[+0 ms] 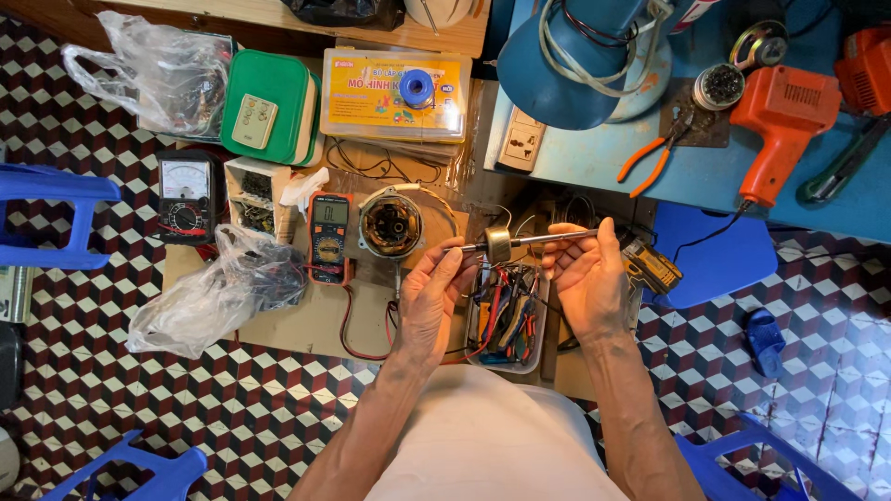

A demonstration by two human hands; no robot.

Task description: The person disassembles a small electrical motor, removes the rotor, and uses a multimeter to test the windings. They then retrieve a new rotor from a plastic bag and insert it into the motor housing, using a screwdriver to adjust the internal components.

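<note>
- A metal shaft with a small rotor body (498, 243) is held in the air above the cardboard-covered surface (278, 325), near its middle; the long axis runs almost level from left to right, rising slightly toward the right.
- The left hand (432, 297) is closed lightly about the shaft's left end, pinched between thumb and fingertips; the rotor body lies just right of those fingers.
- The right hand (587, 274) is half closed, the shaft's right end gripped by thumb and fingers; this hand sits slightly farther from the rotor body.
- A tray of coloured-handled tools (506, 320) lies directly beneath, between the hands.
- A motor housing (392, 224) and a digital multimeter (329, 237) rest to the left, toward the far edge.
</note>
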